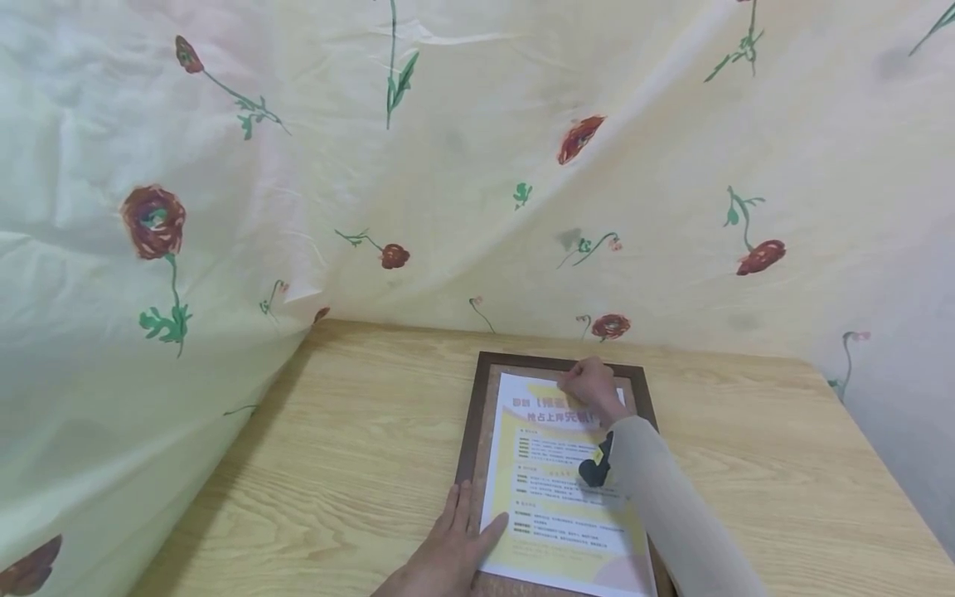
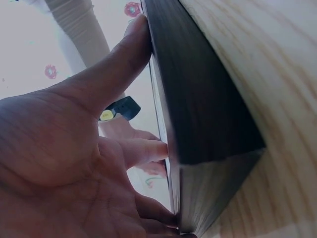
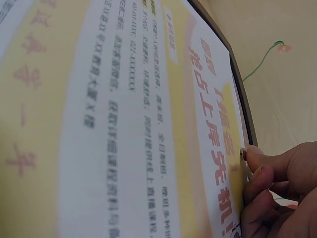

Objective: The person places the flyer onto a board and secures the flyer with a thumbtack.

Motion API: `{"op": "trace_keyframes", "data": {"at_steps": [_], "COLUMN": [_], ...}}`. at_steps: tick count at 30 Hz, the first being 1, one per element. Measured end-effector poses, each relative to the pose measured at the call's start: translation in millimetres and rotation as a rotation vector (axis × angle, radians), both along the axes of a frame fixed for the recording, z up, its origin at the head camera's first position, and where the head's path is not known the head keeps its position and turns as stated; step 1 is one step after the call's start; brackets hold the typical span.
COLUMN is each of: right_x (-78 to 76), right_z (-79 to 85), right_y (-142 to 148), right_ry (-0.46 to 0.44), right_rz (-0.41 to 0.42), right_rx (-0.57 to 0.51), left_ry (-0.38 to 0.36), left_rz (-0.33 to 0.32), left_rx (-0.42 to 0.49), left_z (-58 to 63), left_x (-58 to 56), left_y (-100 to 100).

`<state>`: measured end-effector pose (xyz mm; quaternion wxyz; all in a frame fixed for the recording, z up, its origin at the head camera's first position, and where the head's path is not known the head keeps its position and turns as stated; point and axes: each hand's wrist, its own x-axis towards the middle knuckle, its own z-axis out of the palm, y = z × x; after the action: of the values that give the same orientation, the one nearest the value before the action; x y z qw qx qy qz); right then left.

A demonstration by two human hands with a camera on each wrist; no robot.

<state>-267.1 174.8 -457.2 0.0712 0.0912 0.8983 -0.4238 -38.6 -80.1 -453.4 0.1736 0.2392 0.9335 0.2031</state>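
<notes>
A printed poster [image 1: 545, 514] lies on a cork board [image 1: 488, 439] with a dark wooden frame [image 1: 472, 435]. My right hand [image 1: 593, 388] is at the poster's top edge with its fingers curled. At its thumb and fingertips in the right wrist view is a tiny dark push pin [image 3: 243, 154], mostly hidden. My left hand [image 1: 451, 543] rests on the lower left side of the board, fingers extended along the frame and thumb over the poster's edge. From the left wrist, the frame's dark outer side [image 2: 198, 94] shows close beside the palm.
The board lies on a light wood-grain table [image 1: 358, 448]. A cream curtain with red flowers [image 1: 448, 166] hangs along the back and left. A dark wrist camera [image 1: 594, 471] on the right wrist covers part of the poster's print.
</notes>
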Motion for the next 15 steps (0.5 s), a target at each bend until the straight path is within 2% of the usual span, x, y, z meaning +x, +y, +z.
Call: {"op": "trace_keyframes", "data": {"at_steps": [15], "right_x": [2.4], "right_z": [4.6], "right_y": [4.6], "right_ry": [-0.004], "right_rz": [0.003], "right_rx": [-0.028], "left_ry": [0.013], "left_rz": [0.004], "left_rx": [-0.024], "left_z": [3.6], "left_x": [1.0], "left_y": [0.6]}}
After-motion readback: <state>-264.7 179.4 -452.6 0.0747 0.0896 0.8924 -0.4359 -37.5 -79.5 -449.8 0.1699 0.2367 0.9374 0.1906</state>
